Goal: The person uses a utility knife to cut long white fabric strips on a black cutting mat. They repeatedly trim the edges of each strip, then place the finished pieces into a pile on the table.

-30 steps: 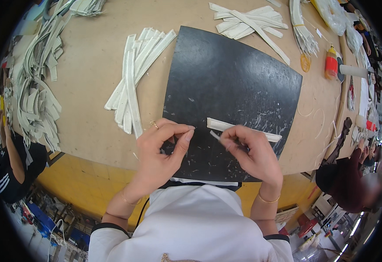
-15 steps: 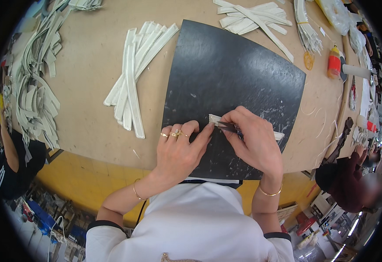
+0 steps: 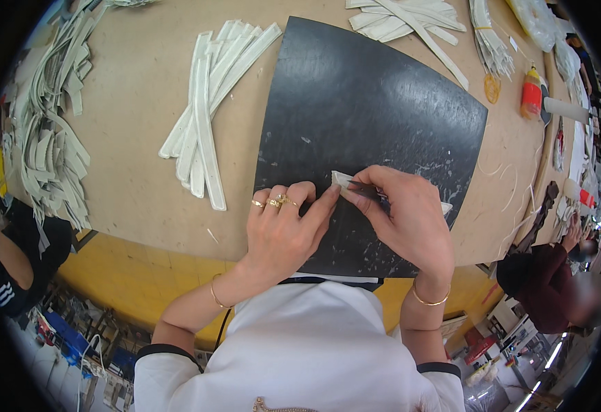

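Observation:
A pale leather-like strip (image 3: 341,179) lies on the black mat, its near end showing between my two hands. My left hand (image 3: 283,223), with rings on it, pinches the left edge of that end between index fingertip and thumb, the other fingers curled on the mat. Small scissors (image 3: 369,189) with dark pointed blades are in my right hand (image 3: 413,220), the tip against the strip's end. Its fingers cover the handles and most of the strip; a bit of the far end shows past the right knuckles.
The black mat (image 3: 369,103) covers the middle of the table. Left of it sits a stack of pale strips (image 3: 204,117); more strips (image 3: 410,24) lie behind. A heap of cut pieces (image 3: 53,144) fills the far left. A red-labelled bottle (image 3: 531,96) stands right. Co-workers flank the table.
The scissors and my right hand have shifted slightly right along the strip's end. My left hand stays almost in place. The whole view has moved a little.

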Motion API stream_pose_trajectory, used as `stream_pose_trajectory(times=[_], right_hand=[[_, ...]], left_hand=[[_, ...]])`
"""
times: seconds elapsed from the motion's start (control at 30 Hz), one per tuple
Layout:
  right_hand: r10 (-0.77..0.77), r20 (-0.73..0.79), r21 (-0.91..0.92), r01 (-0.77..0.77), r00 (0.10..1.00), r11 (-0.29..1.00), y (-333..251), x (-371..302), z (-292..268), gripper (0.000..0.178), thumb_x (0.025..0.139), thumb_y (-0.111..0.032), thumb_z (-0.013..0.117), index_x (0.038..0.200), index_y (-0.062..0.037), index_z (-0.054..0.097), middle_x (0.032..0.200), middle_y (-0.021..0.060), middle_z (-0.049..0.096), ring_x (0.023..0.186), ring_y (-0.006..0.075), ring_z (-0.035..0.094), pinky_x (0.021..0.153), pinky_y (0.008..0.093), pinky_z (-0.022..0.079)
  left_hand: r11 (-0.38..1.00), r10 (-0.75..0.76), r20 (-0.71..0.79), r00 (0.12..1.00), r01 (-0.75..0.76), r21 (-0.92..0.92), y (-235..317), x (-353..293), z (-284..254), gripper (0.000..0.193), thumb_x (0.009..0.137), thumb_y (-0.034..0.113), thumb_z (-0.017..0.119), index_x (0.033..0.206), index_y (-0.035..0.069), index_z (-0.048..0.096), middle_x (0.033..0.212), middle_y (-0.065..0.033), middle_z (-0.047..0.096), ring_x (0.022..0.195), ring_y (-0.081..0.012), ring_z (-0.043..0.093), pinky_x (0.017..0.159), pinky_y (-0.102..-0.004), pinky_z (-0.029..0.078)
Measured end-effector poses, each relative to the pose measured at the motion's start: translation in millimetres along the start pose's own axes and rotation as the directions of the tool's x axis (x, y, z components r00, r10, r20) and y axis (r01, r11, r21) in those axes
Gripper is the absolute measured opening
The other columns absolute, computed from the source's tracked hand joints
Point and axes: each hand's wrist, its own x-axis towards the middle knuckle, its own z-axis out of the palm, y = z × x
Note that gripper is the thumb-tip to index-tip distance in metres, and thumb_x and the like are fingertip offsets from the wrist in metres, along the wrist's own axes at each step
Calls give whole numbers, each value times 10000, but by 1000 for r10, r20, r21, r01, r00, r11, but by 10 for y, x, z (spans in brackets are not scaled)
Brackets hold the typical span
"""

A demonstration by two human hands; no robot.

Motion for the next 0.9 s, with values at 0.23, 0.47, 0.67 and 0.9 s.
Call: stream_pose_trajectory(times=[0.23, 0.47, 0.67, 0.9], right_hand=[[-59, 0, 183, 58, 998, 981, 28, -17, 36, 148, 882, -133, 723, 955, -6, 707, 718, 103, 656, 540, 191, 551, 517, 296, 413], [122, 12, 171, -122, 992, 978, 40, 11, 91, 132, 907, -112, 681, 946, 14, 678, 670, 90, 605, 525, 154, 498, 511, 297, 391], [151, -49, 130, -144, 987, 981, -9, -22, 128, 101, 901, -89, 651, 897, 12, 648, 640, 95, 573, 507, 162, 486, 514, 310, 387], [144, -70, 117, -135, 987, 984, -5, -19, 141, 98, 884, -82, 651, 886, 16, 646, 637, 98, 569, 506, 174, 487, 516, 316, 388]], left_hand=[[1000, 1, -9, 1000, -1, -12, -10, -17, 18, 431, 704, 158, 781, 1132, 149, 731, 942, -4, 546, 764, -172, 524, 701, -346, 390], [999, -12, -28, 1000, 11, -34, 6, 10, 15, 379, 749, 99, 785, 1119, 162, 739, 877, 15, 535, 726, -165, 514, 671, -335, 356], [1000, -13, -27, 1000, 13, -22, 12, 11, 15, 371, 750, 101, 785, 1113, 163, 741, 873, 15, 533, 720, -162, 511, 665, -332, 351], [1000, 3, -14, 1000, -3, 3, -1, -14, 30, 416, 714, 156, 780, 1127, 158, 735, 940, 4, 537, 754, -164, 511, 702, -343, 385]])
